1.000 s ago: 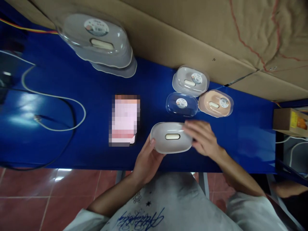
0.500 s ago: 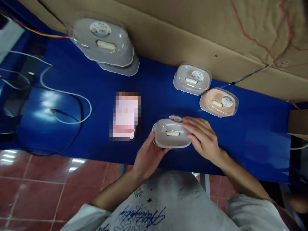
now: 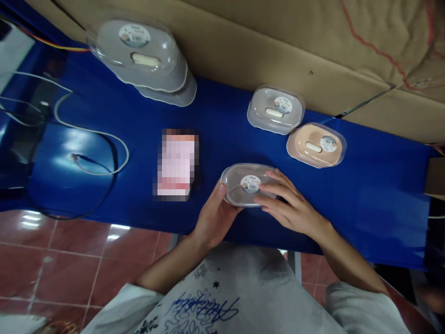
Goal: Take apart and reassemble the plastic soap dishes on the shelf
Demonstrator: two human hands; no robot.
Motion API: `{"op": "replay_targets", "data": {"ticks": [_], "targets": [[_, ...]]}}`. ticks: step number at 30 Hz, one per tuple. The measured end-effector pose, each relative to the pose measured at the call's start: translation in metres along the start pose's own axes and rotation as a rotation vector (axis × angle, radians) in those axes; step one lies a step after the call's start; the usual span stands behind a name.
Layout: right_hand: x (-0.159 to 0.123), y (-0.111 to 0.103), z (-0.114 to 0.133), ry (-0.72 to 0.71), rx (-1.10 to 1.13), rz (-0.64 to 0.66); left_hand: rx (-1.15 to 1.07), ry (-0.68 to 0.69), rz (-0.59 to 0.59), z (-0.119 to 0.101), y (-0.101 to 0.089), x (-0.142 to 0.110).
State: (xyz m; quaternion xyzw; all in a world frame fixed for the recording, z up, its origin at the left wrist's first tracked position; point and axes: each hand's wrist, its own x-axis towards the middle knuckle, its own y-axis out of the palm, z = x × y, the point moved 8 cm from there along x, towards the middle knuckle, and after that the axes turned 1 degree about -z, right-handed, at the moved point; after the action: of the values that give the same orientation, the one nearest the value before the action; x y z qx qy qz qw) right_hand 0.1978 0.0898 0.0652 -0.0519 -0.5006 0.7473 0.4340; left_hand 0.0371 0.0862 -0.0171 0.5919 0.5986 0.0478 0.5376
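A small grey oval plastic container [image 3: 231, 197] is held over the front part of the table, gripped at its left end by my left hand [image 3: 217, 218]. On top of it lies a clear plastic lid [image 3: 236, 174] with a round label. The fingers of my right hand [image 3: 290, 199] rest across the lid's right half and curl around its right end. Whether the lid is fully seated I cannot tell. Beyond my hands stand a lidded grey container [image 3: 260, 111] and a lidded peach container [image 3: 304, 134], each with a round label.
A stack of larger grey lidded containers [image 3: 149, 76] stands at the back left. A phone with a blurred screen [image 3: 175, 164] lies left of my hands. Cables [image 3: 121, 146] cross the blue table [image 3: 375, 195]. Cardboard [image 3: 243, 51] runs along the back.
The clear lid left its place beside the peach container and came onto the grey container in my hands. My right hand moved from the container's rim onto the lid.
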Motion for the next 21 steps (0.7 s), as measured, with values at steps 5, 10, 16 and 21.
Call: {"op": "replay_targets", "data": {"ticks": [5,10,16,21], "targets": [[-0.004,0.001,-0.008,0.023,0.033,-0.011,0.064,0.038,0.037,-0.002,0.002,0.003],[-0.009,0.003,-0.018,0.097,-0.078,-0.026,0.098,0.069,0.079,-0.003,0.003,0.001],[-0.015,0.004,-0.013,0.047,-0.085,-0.068,0.013,0.012,0.081,-0.004,0.002,0.001],[-0.015,0.006,-0.012,0.031,-0.014,-0.060,0.051,0.006,0.054,-0.011,-0.004,0.003]]}}
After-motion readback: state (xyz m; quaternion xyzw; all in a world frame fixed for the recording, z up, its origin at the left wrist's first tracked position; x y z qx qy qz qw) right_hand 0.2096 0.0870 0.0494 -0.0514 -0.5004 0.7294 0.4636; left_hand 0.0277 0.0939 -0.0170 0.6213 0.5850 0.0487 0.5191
